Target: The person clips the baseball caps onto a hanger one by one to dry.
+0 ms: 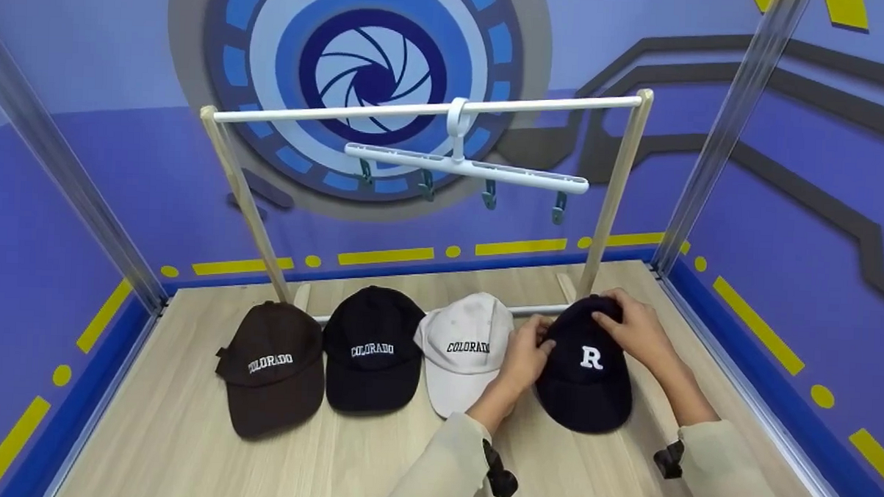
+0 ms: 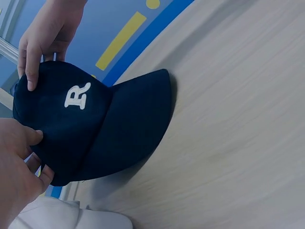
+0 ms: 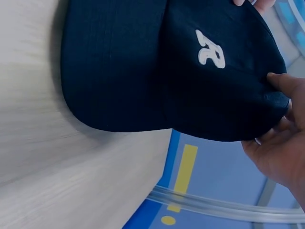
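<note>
A dark navy baseball cap [image 1: 586,386] with a white letter R is at the right end of a row of caps, its brim toward me. My left hand [image 1: 524,354] grips the cap's left side, thumb on the front and fingers behind the edge, as the left wrist view also shows. On the other side, my right hand [image 1: 634,325] pinches the crown near its top right, thumb in front. In the right wrist view the fingers [image 3: 281,131] go behind the crown. Just left of my left hand, partly covered by it, lies a white cap [image 1: 462,352] lettered COLORADO.
A black cap [image 1: 372,356] and a dark brown cap [image 1: 274,371] lie farther left on the wooden table [image 1: 361,466]. Behind them stands a rack with a white rail [image 1: 329,113]. From it hangs a white hanger [image 1: 416,159] with several dark green clips [image 1: 489,195].
</note>
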